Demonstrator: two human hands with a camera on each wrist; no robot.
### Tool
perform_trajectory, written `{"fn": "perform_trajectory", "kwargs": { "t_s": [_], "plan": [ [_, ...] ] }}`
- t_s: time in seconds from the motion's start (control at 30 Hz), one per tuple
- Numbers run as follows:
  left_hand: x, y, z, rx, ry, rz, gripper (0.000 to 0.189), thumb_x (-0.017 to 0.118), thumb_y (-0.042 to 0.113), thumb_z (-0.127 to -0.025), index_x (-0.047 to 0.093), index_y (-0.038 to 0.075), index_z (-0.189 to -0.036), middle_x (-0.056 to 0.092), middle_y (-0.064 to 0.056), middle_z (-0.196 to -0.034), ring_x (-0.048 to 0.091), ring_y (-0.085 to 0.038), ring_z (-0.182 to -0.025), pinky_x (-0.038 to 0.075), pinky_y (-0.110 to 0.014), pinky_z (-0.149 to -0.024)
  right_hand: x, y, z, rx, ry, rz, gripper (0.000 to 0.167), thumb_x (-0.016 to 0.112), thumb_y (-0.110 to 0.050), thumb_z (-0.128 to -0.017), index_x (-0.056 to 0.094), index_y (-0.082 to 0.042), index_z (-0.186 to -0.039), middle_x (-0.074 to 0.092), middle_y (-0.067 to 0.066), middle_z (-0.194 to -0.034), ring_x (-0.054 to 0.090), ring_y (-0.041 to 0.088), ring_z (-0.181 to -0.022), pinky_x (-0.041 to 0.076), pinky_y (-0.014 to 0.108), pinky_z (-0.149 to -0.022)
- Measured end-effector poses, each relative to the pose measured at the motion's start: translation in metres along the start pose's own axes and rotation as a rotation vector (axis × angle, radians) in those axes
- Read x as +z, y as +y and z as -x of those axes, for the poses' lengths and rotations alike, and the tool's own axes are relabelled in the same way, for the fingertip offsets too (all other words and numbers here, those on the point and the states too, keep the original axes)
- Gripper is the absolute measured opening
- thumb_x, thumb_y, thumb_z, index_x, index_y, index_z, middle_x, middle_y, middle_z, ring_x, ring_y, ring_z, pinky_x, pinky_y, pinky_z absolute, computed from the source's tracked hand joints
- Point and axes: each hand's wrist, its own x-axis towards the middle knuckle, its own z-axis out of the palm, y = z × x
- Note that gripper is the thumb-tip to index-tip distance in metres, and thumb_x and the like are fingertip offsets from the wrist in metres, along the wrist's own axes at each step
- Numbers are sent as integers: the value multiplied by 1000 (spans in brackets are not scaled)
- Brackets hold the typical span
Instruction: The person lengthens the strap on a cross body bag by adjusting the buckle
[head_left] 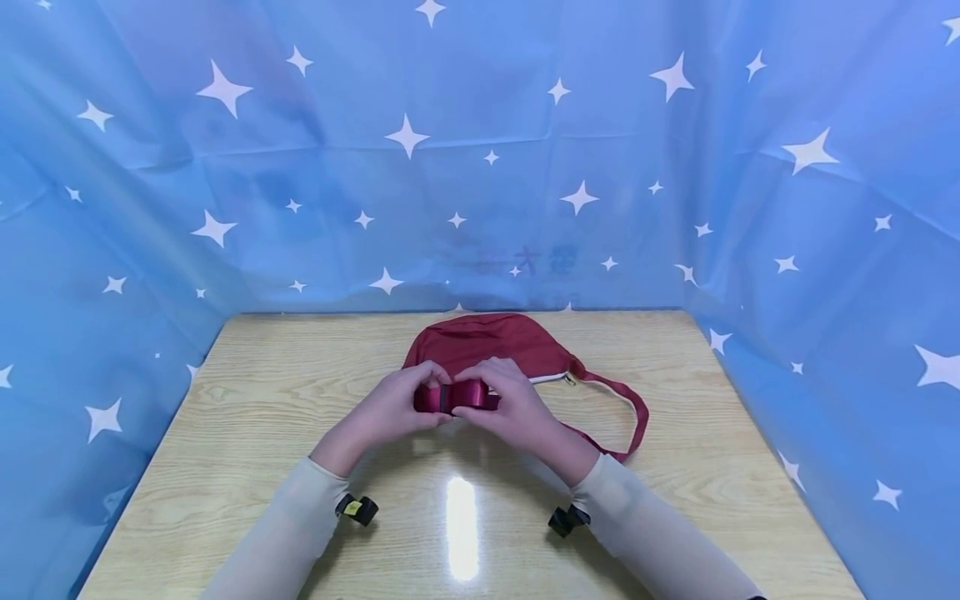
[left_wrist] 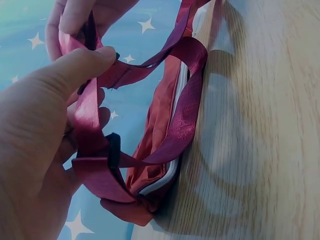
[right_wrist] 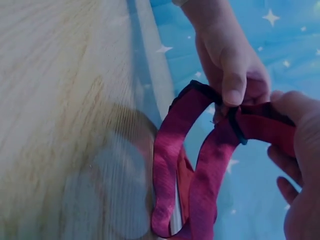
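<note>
A dark red waist bag [head_left: 487, 340] with a pale zipper lies on the table. Its red strap [head_left: 468, 394] is lifted in front of the bag, between both hands. My left hand [head_left: 393, 406] pinches the strap near a black strap slider [left_wrist: 114, 150]. On the other side, my right hand [head_left: 517, 407] holds the strap between thumb and fingers. The left wrist view shows the webbing [left_wrist: 187, 105] hanging in a loop in front of the zipper [left_wrist: 176, 100]. In the right wrist view, the left thumb [right_wrist: 233, 85] presses close to a black slider [right_wrist: 236, 127].
The wooden table [head_left: 300, 350] carries the bag near its back edge. A loose length of strap [head_left: 637, 417] curves out to the right of the bag. Blue curtains [head_left: 480, 183] with white stars stand behind and at both sides.
</note>
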Motion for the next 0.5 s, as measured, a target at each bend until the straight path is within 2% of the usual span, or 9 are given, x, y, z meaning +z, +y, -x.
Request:
{"fn": "perform_trajectory", "kwargs": {
  "t_s": [0.13,0.27,0.4,0.5],
  "plan": [
    [0,-3,2,-9,5,-7,50,98,20,-87,66,22,-125,68,7,-105,65,-15,-93,58,-36,-80,-1,0,6,66,51,-139,41,94,-15,-91,77,-13,-128,75,-1,-123,62,22,-114,65,44,-84],
    [-1,-6,5,-32,1,5,49,98,22,-88,66,23,-125,67,7,-102,63,-14,-84,56,-35,-75,-2,1,11,90,97,-260,41,92,-7,-92,77,-10,-129,73,5,-124,66,25,-113,67,42,-80],
    [-3,-7,7,-49,-5,21,49,98,21,-88,66,24,-125,67,7,-100,62,-15,-79,55,-35,-73,-5,5,15,87,113,-285,41,92,-5,-92,77,-10,-129,73,5,-124,70,24,-109,66,39,-84],
    [-5,-7,8,-45,-11,21,49,97,21,-89,66,23,-125,67,7,-98,62,-15,-77,55,-35,-73,-7,7,16,91,82,-263,43,92,-6,-92,76,-13,-132,72,3,-126,69,23,-111,65,40,-87]
  ]
}}
